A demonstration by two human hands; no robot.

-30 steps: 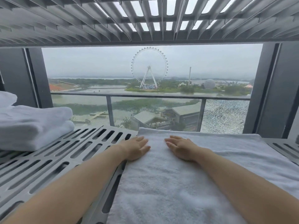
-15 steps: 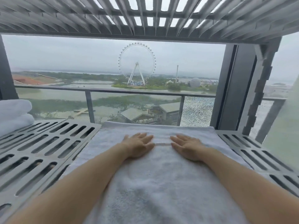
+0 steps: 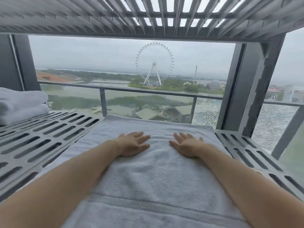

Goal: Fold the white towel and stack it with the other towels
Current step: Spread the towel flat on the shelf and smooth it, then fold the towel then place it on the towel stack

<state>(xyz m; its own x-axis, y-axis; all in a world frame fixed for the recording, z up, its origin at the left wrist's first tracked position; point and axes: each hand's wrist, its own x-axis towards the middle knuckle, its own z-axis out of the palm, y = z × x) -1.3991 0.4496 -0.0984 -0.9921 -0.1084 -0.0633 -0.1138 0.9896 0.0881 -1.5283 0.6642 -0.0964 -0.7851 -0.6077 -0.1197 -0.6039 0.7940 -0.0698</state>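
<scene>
Under my reach lies a grey metal shelf cut with long slots; a second slotted shelf hangs overhead, pale daylight showing through its gaps; straight ahead is a wide window above a glass railing; far beyond stands a Ferris wheel beside grey-green water, under a dull overcast sky; a dark pillar rises right of my reach, a dark wall panel left.
</scene>
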